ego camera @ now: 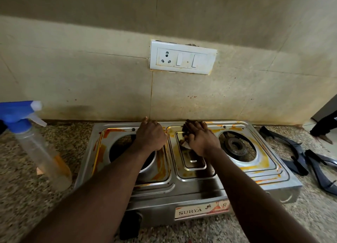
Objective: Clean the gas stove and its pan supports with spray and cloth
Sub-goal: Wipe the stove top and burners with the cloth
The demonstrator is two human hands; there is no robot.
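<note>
A steel two-burner gas stove [191,191] sits on the granite counter, smeared with orange stains. My left hand [150,135] grips the stove's back rim above the left burner opening. My right hand [200,138] holds a bunched cloth [186,144] and presses it on the raised middle panel; only a white corner of the cloth shows. The right burner [236,146] is bare. Two dark pan supports [299,157] lie on the counter to the stove's right. A clear spray bottle [42,147] with a blue trigger head stands at the left.
A tiled wall with a white socket-and-switch plate [182,59] rises right behind the stove. The speckled granite counter [36,206] runs left and right. A dark object [323,126] shows past the counter's right end.
</note>
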